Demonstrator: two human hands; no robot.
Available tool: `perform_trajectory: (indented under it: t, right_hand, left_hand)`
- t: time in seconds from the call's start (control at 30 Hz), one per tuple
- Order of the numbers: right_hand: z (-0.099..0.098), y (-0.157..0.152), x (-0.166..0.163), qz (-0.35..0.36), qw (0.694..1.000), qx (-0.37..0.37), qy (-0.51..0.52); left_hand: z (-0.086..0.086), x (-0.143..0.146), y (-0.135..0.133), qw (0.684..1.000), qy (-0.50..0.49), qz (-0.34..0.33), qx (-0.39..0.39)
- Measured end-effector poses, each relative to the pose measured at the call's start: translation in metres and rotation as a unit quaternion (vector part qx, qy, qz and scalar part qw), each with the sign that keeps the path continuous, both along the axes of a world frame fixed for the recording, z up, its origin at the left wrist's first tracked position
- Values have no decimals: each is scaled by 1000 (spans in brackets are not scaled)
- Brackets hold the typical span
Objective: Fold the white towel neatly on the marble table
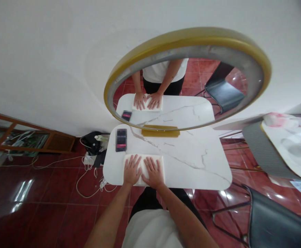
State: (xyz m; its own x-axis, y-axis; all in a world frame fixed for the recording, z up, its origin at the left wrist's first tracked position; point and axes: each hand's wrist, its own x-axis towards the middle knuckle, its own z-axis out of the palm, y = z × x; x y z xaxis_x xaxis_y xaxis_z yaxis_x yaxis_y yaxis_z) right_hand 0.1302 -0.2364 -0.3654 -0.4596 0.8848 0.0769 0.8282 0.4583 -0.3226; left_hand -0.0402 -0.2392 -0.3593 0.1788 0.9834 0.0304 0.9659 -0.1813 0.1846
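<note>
A white folded cloth or pad point(143, 159) lies at the front edge of the white marbled table point(191, 155); its exact kind I cannot tell. My left hand point(132, 170) rests flat on its left half, fingers spread and pointing away from me. On the right half, my right hand point(152, 171) lies flat in the same way, the thumbs close to each other. Neither hand grips anything. Beyond my left hand, a phone point(121, 140) lies on the table, its screen pixelated.
A gold-framed round mirror point(189, 34) on a gold base point(161, 132) stands at the table's back and reflects my hands. Cables and a black bag point(91, 142) are on the floor at left. A dark chair point(277, 220) and a second table point(290, 148) stand at right.
</note>
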Motion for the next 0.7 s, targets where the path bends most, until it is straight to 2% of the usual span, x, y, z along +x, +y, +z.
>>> perform_trajectory:
  t: [0.27, 0.7]
  right_hand:
    - [2, 0, 112, -19, 999, -9, -29]
    - [0, -13, 310, -66, 994, -11, -82]
  left_hand:
    - [1, 107, 11, 998, -35, -44, -14]
    - [1, 304, 11, 992, -89, -86, -35]
